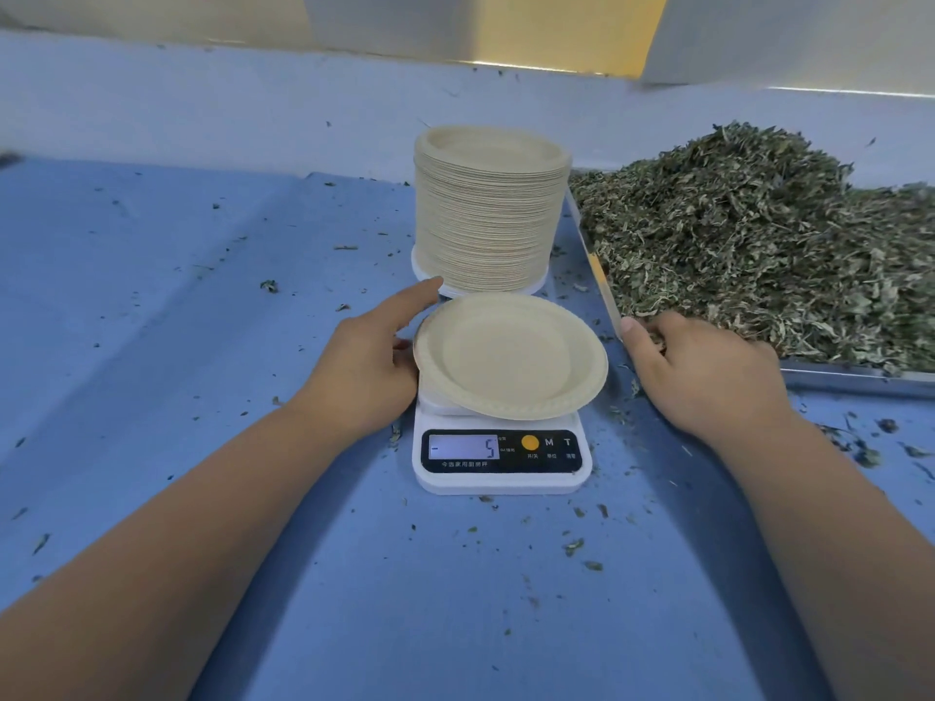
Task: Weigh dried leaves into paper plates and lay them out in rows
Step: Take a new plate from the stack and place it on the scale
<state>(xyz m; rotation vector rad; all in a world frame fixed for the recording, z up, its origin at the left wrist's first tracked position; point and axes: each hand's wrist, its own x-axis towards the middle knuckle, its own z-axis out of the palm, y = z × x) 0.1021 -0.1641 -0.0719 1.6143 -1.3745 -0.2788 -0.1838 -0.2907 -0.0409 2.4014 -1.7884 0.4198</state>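
An empty paper plate [511,354] sits slightly tilted on the white digital scale [501,457], whose display shows "- 5". My left hand [374,356] holds the plate's left rim, with the thumb at the edge and the index finger lying along the rim. My right hand [703,371] is at the near left corner of the metal tray [860,379], its fingers curled into the dried leaves [759,245] and closing on a small bunch. A tall stack of paper plates [491,204] stands just behind the scale.
The blue table cover [202,296] is strewn with leaf crumbs, mostly around the scale and to its right. A pale raised wall [253,103] runs along the back. The leaf pile fills the tray at the right.
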